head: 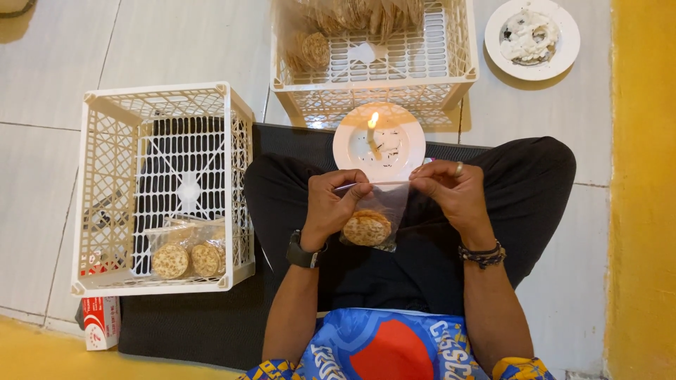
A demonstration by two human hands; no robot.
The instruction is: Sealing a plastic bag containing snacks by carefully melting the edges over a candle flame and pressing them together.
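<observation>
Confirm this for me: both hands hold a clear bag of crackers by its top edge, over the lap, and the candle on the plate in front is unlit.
Not quite. In the head view the left hand and right hand do hold the clear bag of crackers by its top edge, but the candle on the plate is lit, with a flame showing.

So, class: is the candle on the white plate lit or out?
Lit. The candle standing on the white plate shows a bright yellow flame at its tip.

Running off the top edge with its stacked round crackers [366, 14], the far crate [373, 77]; hiding under the left hand's [331, 207] fingers [355, 191], the clear bag's [373, 218] top corner.
</observation>
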